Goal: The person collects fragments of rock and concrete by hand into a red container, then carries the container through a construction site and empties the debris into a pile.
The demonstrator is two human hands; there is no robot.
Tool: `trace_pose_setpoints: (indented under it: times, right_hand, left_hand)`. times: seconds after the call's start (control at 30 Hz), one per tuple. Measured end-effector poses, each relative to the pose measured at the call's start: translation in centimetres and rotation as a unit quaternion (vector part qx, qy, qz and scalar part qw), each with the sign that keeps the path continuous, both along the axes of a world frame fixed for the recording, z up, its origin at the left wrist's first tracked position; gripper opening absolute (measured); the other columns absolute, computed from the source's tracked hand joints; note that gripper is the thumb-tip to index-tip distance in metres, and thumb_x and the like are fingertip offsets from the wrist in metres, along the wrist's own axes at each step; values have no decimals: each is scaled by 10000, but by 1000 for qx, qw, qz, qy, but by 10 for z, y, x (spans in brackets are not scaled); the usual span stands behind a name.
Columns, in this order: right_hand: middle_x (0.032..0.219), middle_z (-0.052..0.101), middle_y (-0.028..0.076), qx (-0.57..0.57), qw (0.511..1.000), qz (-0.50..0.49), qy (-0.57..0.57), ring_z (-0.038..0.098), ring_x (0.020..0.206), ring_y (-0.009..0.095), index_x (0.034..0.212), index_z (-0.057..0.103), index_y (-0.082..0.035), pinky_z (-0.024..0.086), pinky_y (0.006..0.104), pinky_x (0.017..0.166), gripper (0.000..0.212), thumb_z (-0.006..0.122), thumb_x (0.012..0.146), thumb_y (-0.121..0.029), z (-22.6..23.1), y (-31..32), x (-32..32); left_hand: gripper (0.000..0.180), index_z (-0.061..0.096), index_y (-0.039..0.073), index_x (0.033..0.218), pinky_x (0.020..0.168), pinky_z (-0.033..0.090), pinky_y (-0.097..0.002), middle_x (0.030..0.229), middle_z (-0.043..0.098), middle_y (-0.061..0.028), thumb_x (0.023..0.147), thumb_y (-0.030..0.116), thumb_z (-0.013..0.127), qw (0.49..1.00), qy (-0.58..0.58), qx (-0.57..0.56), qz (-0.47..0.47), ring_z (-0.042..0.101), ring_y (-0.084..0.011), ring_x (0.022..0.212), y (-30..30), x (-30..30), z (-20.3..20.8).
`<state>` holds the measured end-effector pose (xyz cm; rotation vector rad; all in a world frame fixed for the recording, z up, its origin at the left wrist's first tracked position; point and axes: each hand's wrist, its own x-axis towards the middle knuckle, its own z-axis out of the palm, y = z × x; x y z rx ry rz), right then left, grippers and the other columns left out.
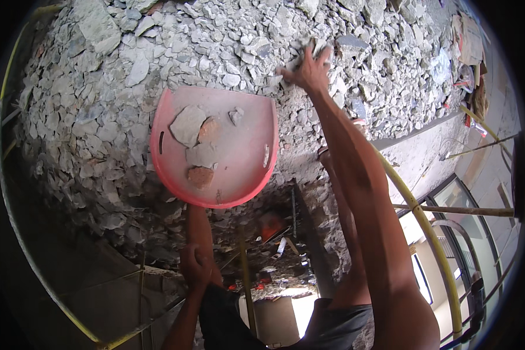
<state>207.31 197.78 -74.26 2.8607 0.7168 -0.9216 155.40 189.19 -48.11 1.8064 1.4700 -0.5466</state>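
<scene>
Rubble (186, 58) is banked across the upper part of the view, grey and mostly broken small. Against its near side a red scoop (245, 154) is set, its straight lip turned toward the heap; it is best kept level, and pieces are best laid toward the rounded wall, away from that open lip. Beyond the scoop's right corner, the right hand (312, 70) is held over the rubble with fingers and thumb spread — whether any piece is touched by the blurred fingertips cannot be told. The left hand (195, 265) appears to be rested on the left leg (199, 224), well apart from the heap; how its fingers are set cannot be made out. In the scoop, well apart from the spread fingers, a pale slab (188, 125) is held. Just right of those fingers a dark flat stone (351, 42) is lodged — probably better lifted from beneath than pinched. Also in the scoop are gathered a grey stone (202, 154), two reddish lumps (200, 177) and, smallest, a grey chip (236, 115).
</scene>
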Motion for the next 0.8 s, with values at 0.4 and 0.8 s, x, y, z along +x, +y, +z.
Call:
trace_pose_setpoints:
  times: [0.4, 0.8]
  right_hand:
    - [1488, 152, 338, -52, 998, 30, 12, 352, 1273, 569, 1412, 356, -185, 508, 657, 825, 964, 841, 645, -508, -3, 0, -37]
    - [1459, 253, 335, 73, 996, -15, -41, 486, 1149, 557, 1065, 592, -101, 548, 563, 856, 401, 713, 692, -183, -8, -11, -52]
  left_hand:
    - [288, 566, 12, 1043, 870, 453, -491, 1020, 572, -208, 760, 43, 520, 999, 24, -1, -28, 553, -423, 997, 3, -4, 2]
    - [206, 562, 12, 985, 851, 455, -494, 1001, 573, -197, 787, 39, 511, 1000, 13, 1, -21, 557, -422, 977, 6, -8, -8]
